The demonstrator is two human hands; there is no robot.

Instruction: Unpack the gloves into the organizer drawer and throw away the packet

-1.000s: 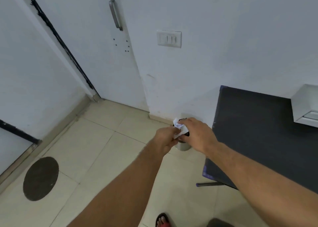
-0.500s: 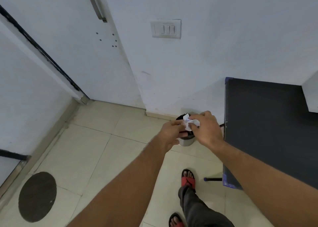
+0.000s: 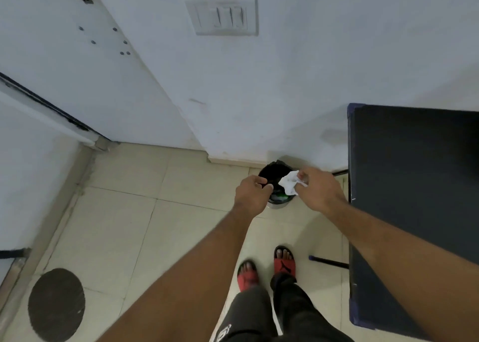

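Note:
A crumpled white packet (image 3: 289,182) hangs over the mouth of a small bin (image 3: 271,172) with a black liner that stands on the floor by the wall. My right hand (image 3: 320,190) pinches the packet from the right. My left hand (image 3: 252,194) hovers at the bin's left rim with its fingers curled and nothing in them. The organizer drawer and the gloves are out of view.
A dark table (image 3: 414,199) stands at the right, its thin leg (image 3: 328,262) near my feet in red sandals (image 3: 284,262). A white door (image 3: 77,64) is at the left, a switch plate (image 3: 224,12) on the wall, a round dark mat (image 3: 55,304) on the tiles.
I have stepped closer to the bin. My hands have come apart; the left has let go of the packet, which the right now holds over the bin's opening.

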